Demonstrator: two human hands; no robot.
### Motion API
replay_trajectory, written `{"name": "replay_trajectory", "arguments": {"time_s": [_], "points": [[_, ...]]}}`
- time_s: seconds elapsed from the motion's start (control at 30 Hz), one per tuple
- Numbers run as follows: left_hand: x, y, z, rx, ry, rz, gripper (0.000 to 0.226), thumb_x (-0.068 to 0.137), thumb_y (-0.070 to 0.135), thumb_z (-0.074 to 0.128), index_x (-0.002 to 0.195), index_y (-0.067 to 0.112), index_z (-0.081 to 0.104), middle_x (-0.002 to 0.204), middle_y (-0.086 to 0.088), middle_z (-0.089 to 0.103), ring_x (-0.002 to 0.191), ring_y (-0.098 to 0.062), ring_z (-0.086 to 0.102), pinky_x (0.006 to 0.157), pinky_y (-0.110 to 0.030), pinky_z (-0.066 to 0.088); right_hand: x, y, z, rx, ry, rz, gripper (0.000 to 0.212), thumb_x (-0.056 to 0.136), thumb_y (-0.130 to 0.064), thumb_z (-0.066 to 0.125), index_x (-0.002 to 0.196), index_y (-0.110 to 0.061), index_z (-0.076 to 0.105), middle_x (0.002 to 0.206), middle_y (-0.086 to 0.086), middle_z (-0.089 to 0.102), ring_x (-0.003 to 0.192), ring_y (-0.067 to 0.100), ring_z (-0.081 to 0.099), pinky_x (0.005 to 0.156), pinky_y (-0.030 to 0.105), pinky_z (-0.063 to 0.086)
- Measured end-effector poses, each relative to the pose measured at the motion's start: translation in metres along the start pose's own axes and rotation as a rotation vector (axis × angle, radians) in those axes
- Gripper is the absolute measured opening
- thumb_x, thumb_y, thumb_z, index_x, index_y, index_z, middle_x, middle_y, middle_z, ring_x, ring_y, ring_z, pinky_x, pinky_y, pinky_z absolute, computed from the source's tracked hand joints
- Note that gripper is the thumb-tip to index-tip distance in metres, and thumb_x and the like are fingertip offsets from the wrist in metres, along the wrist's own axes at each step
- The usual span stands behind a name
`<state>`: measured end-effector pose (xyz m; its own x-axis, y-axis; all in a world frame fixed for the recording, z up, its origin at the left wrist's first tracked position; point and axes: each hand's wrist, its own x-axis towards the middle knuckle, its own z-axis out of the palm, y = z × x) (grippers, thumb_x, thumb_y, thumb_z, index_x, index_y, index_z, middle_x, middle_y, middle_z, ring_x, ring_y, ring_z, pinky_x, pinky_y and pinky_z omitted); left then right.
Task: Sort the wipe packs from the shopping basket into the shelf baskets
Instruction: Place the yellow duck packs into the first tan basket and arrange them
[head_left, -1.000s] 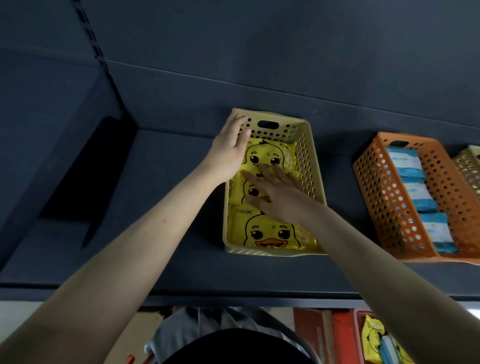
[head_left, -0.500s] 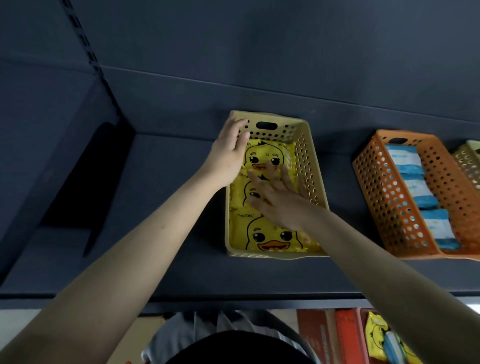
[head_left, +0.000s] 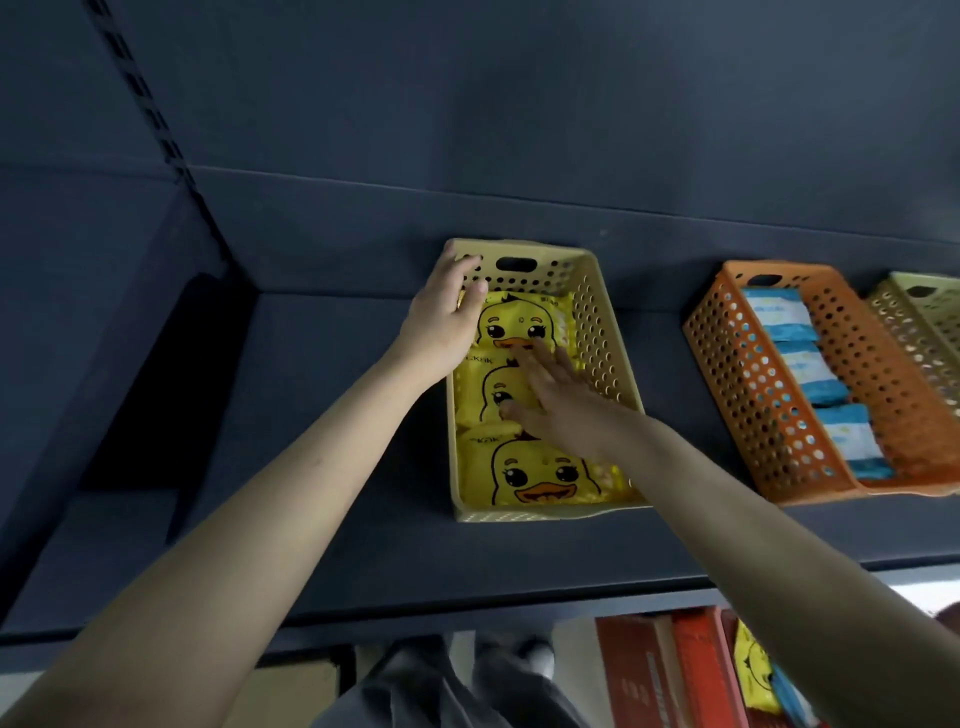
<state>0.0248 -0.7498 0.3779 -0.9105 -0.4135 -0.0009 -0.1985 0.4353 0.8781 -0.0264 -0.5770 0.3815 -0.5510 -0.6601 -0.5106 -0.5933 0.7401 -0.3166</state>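
Note:
A yellow perforated shelf basket (head_left: 613, 332) stands on the dark shelf and holds three yellow duck wipe packs in a row. The far pack (head_left: 524, 319) lies at the back, the middle pack (head_left: 485, 387) is partly hidden, and the near pack (head_left: 540, 475) is at the front. My left hand (head_left: 441, 325) rests on the basket's far left rim, fingers touching the far pack's corner. My right hand (head_left: 558, 402) lies flat with straight fingers pressing on the middle pack. The red shopping basket (head_left: 691, 670) shows at the bottom right with a yellow pack (head_left: 753, 670) and a blue pack inside.
An orange basket (head_left: 763, 395) to the right holds three blue-and-white wipe packs (head_left: 805, 364). A tan basket (head_left: 930, 322) is cut off at the right edge. The dark shelf (head_left: 322, 395) extends left to a side wall, with a back panel behind.
My right hand has slid farther into the yellow basket, from the near pack's edge onto the middle pack. My left hand stays at the basket's far left corner.

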Motion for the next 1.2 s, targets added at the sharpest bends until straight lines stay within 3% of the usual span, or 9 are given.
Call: {"name": "replay_trajectory", "arguments": {"time_s": [0.07, 0.17, 0.33, 0.5, 0.6, 0.73, 0.8, 0.97, 1.2], "points": [[-0.005, 0.008, -0.013, 0.113, -0.075, -0.005, 0.052, 0.102, 0.041, 0.038, 0.15, 0.023, 0.029, 0.163, 0.008, 0.004, 0.148, -0.014, 0.012, 0.117, -0.035, 0.016, -0.017, -0.003, -0.022, 0.109, 0.054, 0.008, 0.072, 0.097, -0.055, 0.037, 0.154, -0.033, -0.002, 0.162, 0.002, -0.007, 0.149, 0.027, 0.007, 0.118, 0.045, 0.017], [-0.019, 0.028, -0.032, 0.233, -0.08, -0.013, 0.052, 0.099, 0.041, 0.046, 0.146, 0.023, 0.036, 0.157, 0.002, 0.03, 0.142, -0.018, 0.031, 0.11, -0.033, 0.028, -0.054, -0.006, -0.056, 0.164, 0.17, -0.022, 0.064, 0.098, -0.052, 0.04, 0.153, -0.03, 0.017, 0.157, 0.006, 0.028, 0.135, 0.022, 0.041, 0.102, 0.033, 0.036], [-0.058, 0.076, -0.025, 0.367, -0.055, 0.052, 0.047, 0.096, 0.04, 0.053, 0.14, 0.022, 0.047, 0.144, -0.001, 0.049, 0.13, -0.019, 0.047, 0.103, -0.033, 0.038, -0.134, 0.018, -0.077, 0.1, 0.512, -0.076, 0.049, 0.097, -0.046, 0.047, 0.141, -0.026, 0.044, 0.139, 0.001, 0.054, 0.125, 0.021, 0.051, 0.094, 0.026, 0.038], [-0.118, 0.115, 0.054, 0.273, 0.096, 0.191, 0.036, 0.095, 0.033, 0.055, 0.13, 0.023, 0.056, 0.131, 0.004, 0.06, 0.12, -0.017, 0.056, 0.099, -0.033, 0.044, -0.239, 0.086, -0.025, 0.188, 0.788, 0.047, 0.046, 0.095, -0.039, 0.052, 0.139, -0.025, 0.049, 0.132, 0.002, 0.06, 0.122, 0.024, 0.054, 0.093, 0.027, 0.039], [-0.182, 0.129, 0.137, 0.129, 0.035, 0.256, 0.031, 0.096, 0.025, 0.056, 0.125, 0.017, 0.06, 0.122, 0.001, 0.065, 0.112, -0.016, 0.061, 0.097, -0.03, 0.046, -0.313, 0.137, 0.034, 0.334, 0.784, 0.145, 0.045, 0.096, -0.033, 0.053, 0.14, -0.022, 0.048, 0.13, 0.003, 0.061, 0.121, 0.022, 0.055, 0.086, 0.022, 0.039], [-0.277, 0.117, 0.25, 0.026, -0.269, 0.141, 0.03, 0.097, 0.023, 0.054, 0.127, 0.017, 0.058, 0.125, 0.004, 0.062, 0.114, -0.01, 0.059, 0.095, -0.022, 0.044, -0.386, 0.206, 0.134, 0.475, 0.728, 0.381, 0.046, 0.097, -0.033, 0.053, 0.141, -0.02, 0.048, 0.132, 0.006, 0.06, 0.117, 0.023, 0.058, 0.083, 0.021, 0.039], [-0.314, 0.103, 0.298, 0.006, -0.383, 0.053, 0.029, 0.098, 0.023, 0.054, 0.125, 0.016, 0.059, 0.124, 0.003, 0.063, 0.114, -0.011, 0.06, 0.094, -0.022, 0.044, -0.412, 0.237, 0.181, 0.527, 0.691, 0.493, 0.043, 0.096, -0.032, 0.053, 0.137, -0.02, 0.052, 0.124, 0.008, 0.065, 0.109, 0.025, 0.062, 0.083, 0.025, 0.045], [-0.36, 0.077, 0.388, 0.024, -0.537, -0.131, 0.027, 0.097, 0.018, 0.054, 0.122, 0.01, 0.062, 0.119, -0.002, 0.065, 0.112, -0.013, 0.06, 0.094, -0.022, 0.044, -0.451, 0.312, 0.275, 0.738, 0.56, 0.707, 0.038, 0.096, -0.029, 0.052, 0.129, -0.013, 0.059, 0.125, 0.01, 0.064, 0.115, 0.03, 0.06, 0.098, 0.043, 0.047], [-0.363, 0.065, 0.491, 0.054, -0.643, -0.291, 0.026, 0.096, 0.015, 0.055, 0.119, 0.004, 0.062, 0.118, -0.008, 0.066, 0.113, -0.019, 0.06, 0.095, -0.023, 0.042, -0.47, 0.394, 0.301, 0.841, 0.472, 0.827, 0.035, 0.098, -0.019, 0.05, 0.129, -0.005, 0.057, 0.127, 0.015, 0.062, 0.116, 0.03, 0.059, 0.093, 0.033, 0.043]]}}
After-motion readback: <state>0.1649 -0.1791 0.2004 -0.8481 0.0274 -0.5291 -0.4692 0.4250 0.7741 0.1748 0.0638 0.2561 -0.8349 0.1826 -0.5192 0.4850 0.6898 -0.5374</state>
